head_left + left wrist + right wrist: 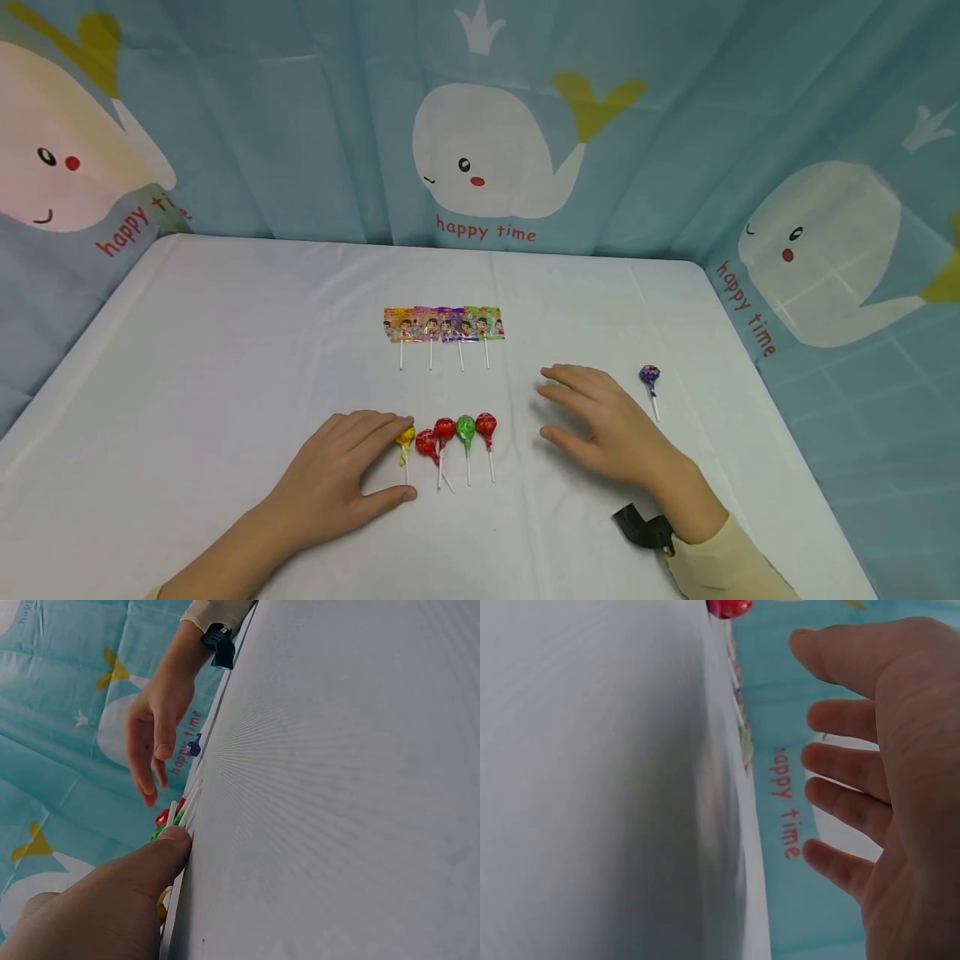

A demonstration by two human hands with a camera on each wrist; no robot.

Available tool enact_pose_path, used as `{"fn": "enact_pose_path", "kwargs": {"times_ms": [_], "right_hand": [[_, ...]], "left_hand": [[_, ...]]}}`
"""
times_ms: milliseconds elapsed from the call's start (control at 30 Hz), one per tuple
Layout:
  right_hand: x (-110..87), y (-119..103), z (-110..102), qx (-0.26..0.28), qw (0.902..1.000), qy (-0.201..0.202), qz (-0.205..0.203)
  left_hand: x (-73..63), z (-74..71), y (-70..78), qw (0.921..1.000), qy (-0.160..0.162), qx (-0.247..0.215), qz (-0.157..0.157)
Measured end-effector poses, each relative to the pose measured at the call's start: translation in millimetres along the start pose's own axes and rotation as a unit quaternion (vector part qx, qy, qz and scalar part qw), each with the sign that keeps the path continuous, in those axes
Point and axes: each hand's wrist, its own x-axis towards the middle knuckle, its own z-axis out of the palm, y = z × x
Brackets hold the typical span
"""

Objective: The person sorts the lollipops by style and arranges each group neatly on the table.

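Observation:
In the head view, a row of round wrapped lollipops lies on the white table: a yellow lollipop (406, 439), two red lollipops (444, 430) whose sticks cross, a green lollipop (466, 428) and another red lollipop (486, 427). My left hand (337, 475) rests at the row's left end, its index fingertip at the yellow candy and its thumb beside that stick. Right of the row, my right hand (600, 421) hovers with spread fingers and holds nothing. Beyond its knuckles lies a purple lollipop (649, 375), apart from the others.
Behind the row, several flat-wrapped lollipops (444, 325) lie side by side, sticks toward me. A blue curtain (315, 150) with whale prints borders the table (225, 333) at the back and sides. A black strap (643, 529) hangs at my right wrist.

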Motion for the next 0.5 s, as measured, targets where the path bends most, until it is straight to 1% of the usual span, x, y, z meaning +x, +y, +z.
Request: {"fn": "enact_pose_path", "kwargs": {"times_ms": [267, 500], "right_hand": [[-3.5, 5.5, -2.5, -0.003, 0.9999, 0.011, 0.005], [-4.4, 9.8, -7.2, -0.016, 0.9997, 0.018, 0.010]], "left_hand": [[-0.4, 0.9, -0.2, 1.0000, 0.006, -0.001, 0.004], [0.6, -0.6, 0.9, 1.0000, -0.001, 0.004, -0.001]]}}
